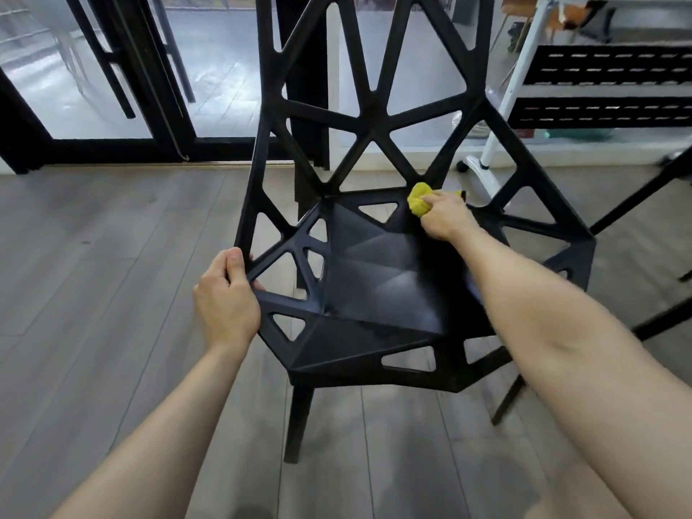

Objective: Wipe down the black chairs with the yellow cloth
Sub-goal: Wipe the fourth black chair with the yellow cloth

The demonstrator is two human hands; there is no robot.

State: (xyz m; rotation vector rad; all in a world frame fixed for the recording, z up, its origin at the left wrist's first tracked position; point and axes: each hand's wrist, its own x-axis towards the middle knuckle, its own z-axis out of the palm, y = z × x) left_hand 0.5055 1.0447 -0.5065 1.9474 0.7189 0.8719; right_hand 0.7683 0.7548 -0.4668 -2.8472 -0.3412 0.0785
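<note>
I see the left hand (226, 297) gripping the black chair (378, 290) at its left rim, while the right hand (443, 215) presses the bunched yellow cloth (418, 199) against the seat's rear corner

One wide-angle camera, worn on the person's head, gives the only view. It faces forward and steeply down, close to the work. Both forearms enter from the bottom edge, the left hand (226, 297) at near left, the right hand (445, 215) with the yellow cloth (418, 200) farther off at centre. The black chair (374, 279) fills mid-frame, its backrest cut by the top edge. The wooden floor (112, 256) and glass doors (75, 99) bend toward the edges.
</note>
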